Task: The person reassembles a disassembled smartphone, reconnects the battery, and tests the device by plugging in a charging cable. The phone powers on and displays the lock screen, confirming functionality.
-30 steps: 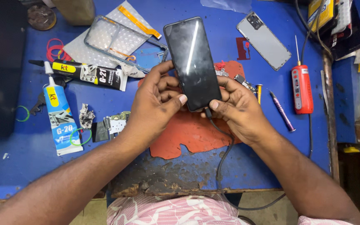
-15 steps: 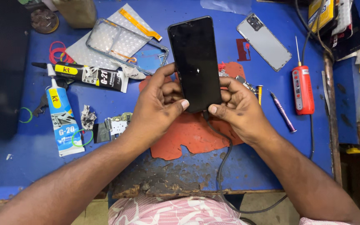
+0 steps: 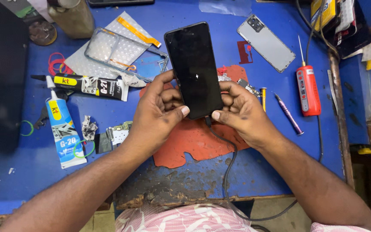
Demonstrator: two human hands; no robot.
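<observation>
Change: I saw the phone (image 3: 195,68) swing upright and light a small icon.
Axis: long, pointing away from fingertips.
Grip: left hand (image 3: 159,114) and right hand (image 3: 241,111) clamped its lower end.

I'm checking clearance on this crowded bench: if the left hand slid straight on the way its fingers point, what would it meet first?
The left hand points right, its fingers under the black phone. Going on, it would probably first meet the right hand holding the phone's other edge; depth under the phone is unclear.
</observation>
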